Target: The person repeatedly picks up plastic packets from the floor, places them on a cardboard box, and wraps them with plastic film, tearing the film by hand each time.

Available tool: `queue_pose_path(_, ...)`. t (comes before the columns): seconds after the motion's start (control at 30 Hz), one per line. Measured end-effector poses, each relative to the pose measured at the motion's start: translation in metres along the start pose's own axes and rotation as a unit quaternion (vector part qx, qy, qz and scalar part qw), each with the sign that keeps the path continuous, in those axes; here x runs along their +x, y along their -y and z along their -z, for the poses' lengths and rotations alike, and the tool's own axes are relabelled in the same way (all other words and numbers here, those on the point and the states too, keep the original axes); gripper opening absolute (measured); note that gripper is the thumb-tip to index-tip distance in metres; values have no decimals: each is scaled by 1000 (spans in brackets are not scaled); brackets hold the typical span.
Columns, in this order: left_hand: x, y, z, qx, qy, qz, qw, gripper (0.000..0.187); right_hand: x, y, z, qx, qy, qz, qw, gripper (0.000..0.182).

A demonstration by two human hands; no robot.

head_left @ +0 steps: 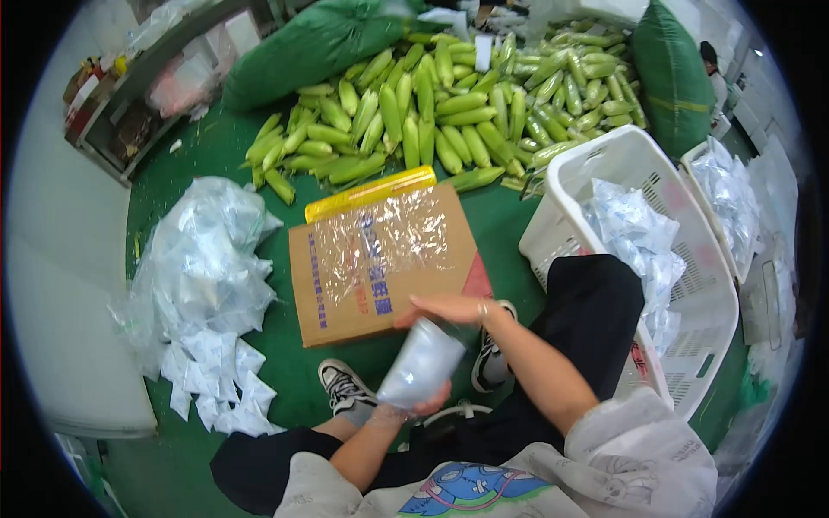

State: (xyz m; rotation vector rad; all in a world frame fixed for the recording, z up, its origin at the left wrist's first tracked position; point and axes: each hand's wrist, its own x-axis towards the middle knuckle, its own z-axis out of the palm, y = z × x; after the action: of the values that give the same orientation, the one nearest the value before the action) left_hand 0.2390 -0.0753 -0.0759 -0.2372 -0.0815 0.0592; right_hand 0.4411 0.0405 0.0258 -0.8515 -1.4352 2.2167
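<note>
My left hand (430, 402) is closed around the lower end of a silvery-white plastic pouch (421, 364), which is tilted above my lap. My right hand (447, 309) lies across the pouch's upper end with its fingers stretched out flat and pointing left. Just beyond both hands a cardboard box (384, 298) with blue and red print stands on the green floor. Clear plastic film (389, 242) covers part of its top.
Similar pouches (216, 375) lie at left beside a large clear bag (211, 250) of them. At right, a white plastic basket (566, 186) holds more. Behind the box are a yellow carton (371, 193), a heap of corn cobs (414, 104) and green sacks (324, 52).
</note>
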Motion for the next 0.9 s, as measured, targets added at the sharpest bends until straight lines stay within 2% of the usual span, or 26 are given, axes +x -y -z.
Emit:
queue_pose_path(0.03, 3, -8, -13, -1, 31, -32, 999, 68, 3, -23, -16, -41, -111, 104, 988, 56)
queue_pose_path(0.07, 10, -21, -24, 0, 69, -60, 996, 67, -6, -17, -47, -227, -319, 143, 909, 45)
queue_pose_path(0.1, 12, -31, -35, 19, 85, -42, 995, 67, -3, -6, -58, -105, -356, 197, 907, 35)
queue_pose_path(0.13, 5, -35, -44, 152, -82, -90, 981, 69, 4, -12, -52, -50, -454, 207, 865, 38)
queue_pose_path(0.17, 3, -37, -60, 278, -246, -146, 917, 72, -2, -10, -50, -59, -506, 200, 837, 40)
queue_pose_path(0.2, 10, -24, -97, 299, -236, -143, 913, 72, -2, -6, -48, -61, -552, 195, 808, 41)
queue_pose_path(0.27, 27, 27, -158, 318, -383, -459, 735, 63, 3, -13, -37, -134, -592, 167, 777, 35)
queue_pose_path(0.3, 31, 20, -114, 504, -480, -523, 492, 56, 7, -17, -36, -195, -625, 118, 747, 30)
queue_pose_path(0.33, 31, 11, -71, 632, -527, -533, 198, 49, 5, -3, -54, -195, -624, 122, 747, 30)
queue_pose_path(0.37, 39, 27, -137, 539, -538, -590, 268, 45, -5, 32, -88, -290, -562, 27, 774, 30)
queue_pose_path(0.4, 37, 15, -140, 483, -604, -612, 166, 44, -14, 59, -115, -380, -490, -70, 781, 34)
queue_pose_path(0.43, 23, -13, -120, 462, -556, -640, 261, 42, -17, 68, -133, -383, -489, -69, 781, 34)
queue_pose_path(0.47, 9, -35, -103, 436, -503, -658, 352, 41, -20, 75, -148, -504, -468, 18, 726, 37)
queue_pose_path(0.5, 5, -38, -113, 432, -504, -660, 352, 41, -24, 76, -156, -613, -433, 103, 653, 41)
queue_pose_path(0.53, 11, -41, -135, 408, -447, -610, 512, 39, -26, 69, -155, -617, -425, 100, 655, 41)
queue_pose_path(0.57, 18, -45, -151, 371, -372, -545, 653, 36, -27, 61, -150, -679, -396, 172, 594, 44)
queue_pose_path(0.6, 20, -48, -160, 362, -375, -553, 650, 36, -25, 52, -149, -729, -361, 246, 527, 47)
queue_pose_path(0.63, 17, -51, -165, 370, -436, -435, 696, 36, -29, 57, -150, -707, -364, 325, 512, 37)
queue_pose_path(0.67, 9, -50, -157, 360, -485, -315, 732, 35, -31, 52, -149, -708, -336, 334, 524, 37)
queue_pose_path(0.7, 8, -88, -71, 522, -339, -200, 757, 36, -31, 44, -149, -651, -361, 401, 534, 27)
queue_pose_path(0.73, 8, -124, 11, 646, -155, -123, 737, 37, -30, 36, -152, -581, -377, 463, 553, 16)
queue_pose_path(0.77, 14, -51, -83, 599, -253, -275, 708, 43, -33, 52, -155, -578, -417, 425, 558, 8)
queue_pose_path(0.8, 18, -41, -107, 471, -356, -79, 803, 49, -38, 57, -143, -599, -443, 361, 561, 14)
queue_pose_path(0.83, 27, -29, -142, 446, -319, -57, 834, 56, -32, 47, -117, -539, -508, 354, 572, 22)
queue_pose_path(0.87, 36, -24, -159, 482, -322, -70, 812, 62, -36, 43, -96, -363, -544, 272, 706, 31)
queue_pose_path(0.9, 53, -23, -148, 579, -304, -173, 737, 62, -40, 57, -80, -213, -574, 244, 752, 39)
